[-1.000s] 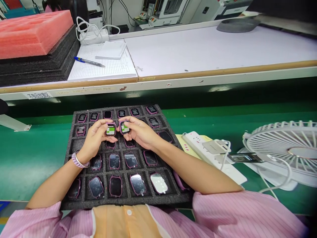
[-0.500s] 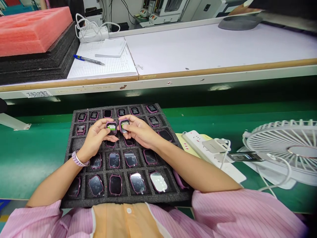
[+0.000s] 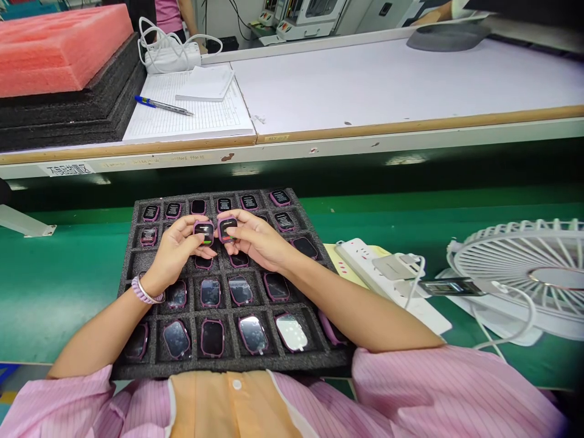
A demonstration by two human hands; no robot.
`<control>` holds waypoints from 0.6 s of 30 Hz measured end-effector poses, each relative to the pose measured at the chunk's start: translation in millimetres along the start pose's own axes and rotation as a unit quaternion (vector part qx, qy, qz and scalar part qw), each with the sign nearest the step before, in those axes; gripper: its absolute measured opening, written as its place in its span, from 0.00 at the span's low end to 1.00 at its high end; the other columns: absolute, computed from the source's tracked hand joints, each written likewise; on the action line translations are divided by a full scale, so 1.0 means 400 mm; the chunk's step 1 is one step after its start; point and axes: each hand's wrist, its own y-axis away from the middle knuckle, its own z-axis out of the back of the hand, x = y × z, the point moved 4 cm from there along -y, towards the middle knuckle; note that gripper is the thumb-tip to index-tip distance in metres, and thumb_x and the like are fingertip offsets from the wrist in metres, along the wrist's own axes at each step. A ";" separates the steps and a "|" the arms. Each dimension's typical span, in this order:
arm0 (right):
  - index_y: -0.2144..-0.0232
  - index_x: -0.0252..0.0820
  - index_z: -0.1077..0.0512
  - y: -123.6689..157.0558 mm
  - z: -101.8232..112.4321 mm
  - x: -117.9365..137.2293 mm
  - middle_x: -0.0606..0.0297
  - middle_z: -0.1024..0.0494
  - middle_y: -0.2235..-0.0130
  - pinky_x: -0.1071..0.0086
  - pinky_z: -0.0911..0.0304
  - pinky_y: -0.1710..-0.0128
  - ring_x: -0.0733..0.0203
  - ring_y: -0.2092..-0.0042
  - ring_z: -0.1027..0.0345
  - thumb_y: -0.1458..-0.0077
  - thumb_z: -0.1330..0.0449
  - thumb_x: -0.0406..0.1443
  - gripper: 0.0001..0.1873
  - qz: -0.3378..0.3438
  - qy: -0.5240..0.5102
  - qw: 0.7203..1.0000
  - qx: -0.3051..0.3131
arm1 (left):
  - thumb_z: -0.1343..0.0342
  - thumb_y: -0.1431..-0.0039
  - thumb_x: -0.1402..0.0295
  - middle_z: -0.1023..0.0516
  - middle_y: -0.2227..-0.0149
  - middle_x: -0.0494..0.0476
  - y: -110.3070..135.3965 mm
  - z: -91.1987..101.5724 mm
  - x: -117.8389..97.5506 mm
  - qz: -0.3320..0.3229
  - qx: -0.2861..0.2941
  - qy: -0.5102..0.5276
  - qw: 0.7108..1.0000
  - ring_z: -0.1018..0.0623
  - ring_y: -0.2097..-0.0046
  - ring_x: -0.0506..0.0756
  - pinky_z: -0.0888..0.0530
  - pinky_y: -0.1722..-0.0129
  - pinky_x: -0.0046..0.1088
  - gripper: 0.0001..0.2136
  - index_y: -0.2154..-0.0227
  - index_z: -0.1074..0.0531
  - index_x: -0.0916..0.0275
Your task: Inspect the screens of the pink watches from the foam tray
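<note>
My left hand [image 3: 179,244] is closed on a purple-framed smartwatch [image 3: 204,231] without a strap, its thumb at the lit screen. Right beside it, my right hand [image 3: 253,238] grips a second smartwatch [image 3: 227,227] of the same kind, thumb on its screen. Both are held face up over a black foam tray [image 3: 197,307]. In the tray's square compartments lie several more such watches, among them a dark one [image 3: 212,338] and a shiny one [image 3: 292,333]. Several in the far rows show white text, like this watch [image 3: 280,197]. Some compartments are hidden under my hands and forearms.
To the right are a white power strip [image 3: 365,261] with a plugged-in adapter and a white fan [image 3: 524,267]. On the shelf ahead lie a pen [image 3: 164,106], lined paper [image 3: 205,125] and pink foam [image 3: 64,52] on black foam. Beyond it, a person in pink [image 3: 170,17] is partly visible.
Both held watches' screens have changed from a bright green and white display to a mostly dark one. The hands have barely moved. A person in pink has appeared behind the shelf.
</note>
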 end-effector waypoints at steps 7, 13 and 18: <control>0.49 0.43 0.30 0.002 0.002 0.000 0.69 0.22 0.64 0.72 0.31 0.69 0.66 0.71 0.29 0.51 0.27 0.34 0.28 0.007 0.004 1.000 0.010 | 0.32 0.48 0.62 0.20 0.56 0.57 0.001 -0.002 -0.003 -0.003 -0.007 0.000 1.000 0.16 0.70 0.53 0.16 0.66 0.28 0.25 0.49 0.31 0.64; 0.47 0.44 0.31 -0.001 -0.001 0.006 0.69 0.23 0.63 0.72 0.32 0.69 0.64 0.69 0.27 0.53 0.33 0.30 0.29 0.026 0.014 1.000 0.003 | 0.33 0.51 0.67 0.22 0.51 0.60 -0.003 -0.002 -0.003 -0.024 -0.002 -0.004 1.000 0.17 0.67 0.51 0.17 0.63 0.27 0.34 0.40 0.35 0.63; 0.40 0.48 0.33 0.038 -0.044 0.094 0.64 0.24 0.55 0.67 0.25 0.61 0.61 0.63 0.23 0.45 0.28 0.34 0.33 0.085 0.043 0.993 0.075 | 0.30 0.51 0.74 0.21 0.53 0.59 0.052 -0.039 -0.115 -0.081 0.050 0.007 0.995 0.19 0.64 0.49 0.20 0.65 0.21 0.31 0.43 0.31 0.60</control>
